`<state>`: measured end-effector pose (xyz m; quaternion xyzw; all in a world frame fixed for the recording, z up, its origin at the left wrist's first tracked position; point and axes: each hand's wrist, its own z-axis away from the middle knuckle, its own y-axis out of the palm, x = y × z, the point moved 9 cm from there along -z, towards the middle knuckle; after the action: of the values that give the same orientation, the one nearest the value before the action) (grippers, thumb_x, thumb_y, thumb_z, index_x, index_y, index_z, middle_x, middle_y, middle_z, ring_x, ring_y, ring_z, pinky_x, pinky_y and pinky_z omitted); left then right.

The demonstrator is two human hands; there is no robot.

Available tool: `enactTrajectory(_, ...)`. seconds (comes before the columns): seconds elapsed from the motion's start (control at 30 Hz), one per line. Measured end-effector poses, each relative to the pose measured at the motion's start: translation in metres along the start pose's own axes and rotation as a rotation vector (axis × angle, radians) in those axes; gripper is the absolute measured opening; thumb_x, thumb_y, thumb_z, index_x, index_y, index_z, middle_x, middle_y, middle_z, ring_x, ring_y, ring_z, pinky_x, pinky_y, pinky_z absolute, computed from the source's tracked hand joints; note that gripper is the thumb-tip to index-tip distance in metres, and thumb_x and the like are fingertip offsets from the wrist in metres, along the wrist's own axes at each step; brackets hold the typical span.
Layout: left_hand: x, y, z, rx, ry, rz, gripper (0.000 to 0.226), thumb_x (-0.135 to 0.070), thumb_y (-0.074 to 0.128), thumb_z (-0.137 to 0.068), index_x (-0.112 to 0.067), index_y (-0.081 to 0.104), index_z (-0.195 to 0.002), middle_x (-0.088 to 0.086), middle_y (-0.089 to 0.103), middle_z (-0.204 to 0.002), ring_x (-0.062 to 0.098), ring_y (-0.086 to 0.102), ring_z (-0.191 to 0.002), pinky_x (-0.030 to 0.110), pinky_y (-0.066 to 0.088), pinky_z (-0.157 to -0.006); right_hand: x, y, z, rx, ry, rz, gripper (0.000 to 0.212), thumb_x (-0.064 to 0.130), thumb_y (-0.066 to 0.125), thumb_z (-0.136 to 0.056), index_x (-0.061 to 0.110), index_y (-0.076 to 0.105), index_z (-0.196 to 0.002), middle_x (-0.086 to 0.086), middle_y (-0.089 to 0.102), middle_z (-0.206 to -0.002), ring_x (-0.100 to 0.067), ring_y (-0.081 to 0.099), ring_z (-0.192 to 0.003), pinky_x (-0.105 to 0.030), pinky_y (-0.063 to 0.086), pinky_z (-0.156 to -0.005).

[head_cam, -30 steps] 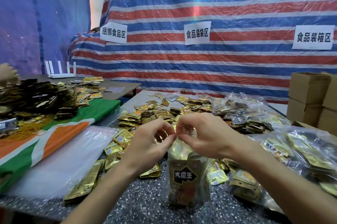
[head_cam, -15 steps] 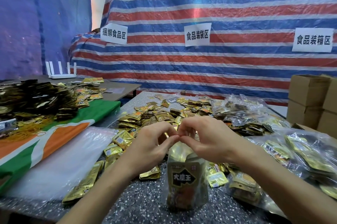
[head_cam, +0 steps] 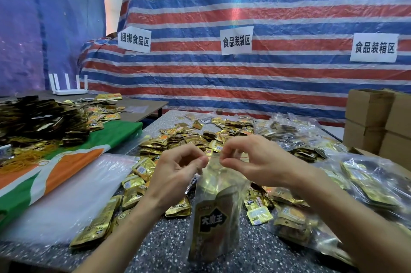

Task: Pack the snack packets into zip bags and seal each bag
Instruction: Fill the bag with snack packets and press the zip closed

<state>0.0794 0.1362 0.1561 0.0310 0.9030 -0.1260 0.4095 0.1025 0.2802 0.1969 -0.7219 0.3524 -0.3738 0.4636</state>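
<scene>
A clear zip bag filled with gold snack packets stands upright on the speckled table, a black-and-gold packet showing through its front. My left hand pinches the bag's top strip at its left part and my right hand pinches it further right, a short gap between the two pinches. Loose gold snack packets lie scattered over the table behind and beside the bag.
A stack of empty clear zip bags lies at the left. Filled bags pile up at the right, with cardboard boxes behind them. Another table at the left carries dark packets, rubber bands and a white router.
My two hands, pinched close together at the middle of the bag's top, have drawn apart along the strip. The bag stays upright in the same place.
</scene>
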Motion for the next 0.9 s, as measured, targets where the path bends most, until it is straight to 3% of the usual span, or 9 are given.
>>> enactTrajectory(0.2, 0.014, -0.015, 0.004, -0.036, -0.035, 0.006, 0.023, -0.003, 0.067, -0.091, -0.018, 0.071, -0.074, 0.005, 0.067, -0.073, 0.015, 0.062, -0.069, 0.023, 0.051, -0.065, -0.033, 0.001, 0.013, 0.017, 0.078, -0.052, 0.008, 0.042, 0.062, -0.096, 0.037, 0.067, -0.090, 0.018, 0.066, -0.091, -0.001, 0.060, -0.088, -0.045, 0.054, -0.086)
enactTrajectory(0.4, 0.019, -0.020, 0.003, -0.053, -0.054, -0.015, 0.023, -0.004, 0.068, -0.090, -0.020, 0.071, -0.073, 0.006, 0.067, -0.072, 0.019, 0.063, -0.068, 0.028, 0.053, -0.066, -0.050, -0.002, 0.023, -0.014, 0.094, -0.112, 0.008, 0.037, 0.065, -0.094, 0.038, 0.068, -0.087, 0.029, 0.065, -0.089, 0.000, 0.060, -0.084, -0.048, 0.054, -0.085)
enactTrajectory(0.57, 0.021, -0.026, 0.003, -0.070, -0.067, 0.002, 0.022, -0.006, 0.068, -0.091, -0.019, 0.071, -0.073, 0.007, 0.066, -0.069, 0.018, 0.062, -0.067, 0.033, 0.051, -0.065, -0.065, -0.009, 0.032, -0.040, 0.123, -0.122, 0.010, 0.035, 0.066, -0.095, 0.040, 0.068, -0.086, 0.016, 0.069, -0.089, -0.003, 0.062, -0.082, -0.047, 0.054, -0.084)
enactTrajectory(0.7, 0.019, -0.026, 0.003, -0.083, -0.069, 0.013, 0.018, -0.004, 0.068, -0.090, -0.012, 0.071, -0.074, 0.009, 0.066, -0.068, 0.021, 0.061, -0.066, 0.044, 0.050, -0.066, -0.072, -0.011, 0.039, -0.040, 0.135, -0.135, 0.007, 0.037, 0.065, -0.094, 0.038, 0.069, -0.088, 0.014, 0.070, -0.090, -0.003, 0.062, -0.084, -0.044, 0.055, -0.084)
enactTrajectory(0.9, 0.018, -0.026, 0.002, -0.083, -0.059, 0.018, 0.016, 0.000, 0.067, -0.090, -0.005, 0.071, -0.075, 0.011, 0.065, -0.068, 0.018, 0.061, -0.065, 0.026, 0.050, -0.065, -0.083, -0.015, 0.047, -0.054, 0.161, -0.150, 0.008, 0.039, 0.063, -0.093, 0.033, 0.070, -0.091, 0.013, 0.069, -0.090, -0.003, 0.061, -0.084, -0.041, 0.055, -0.083)
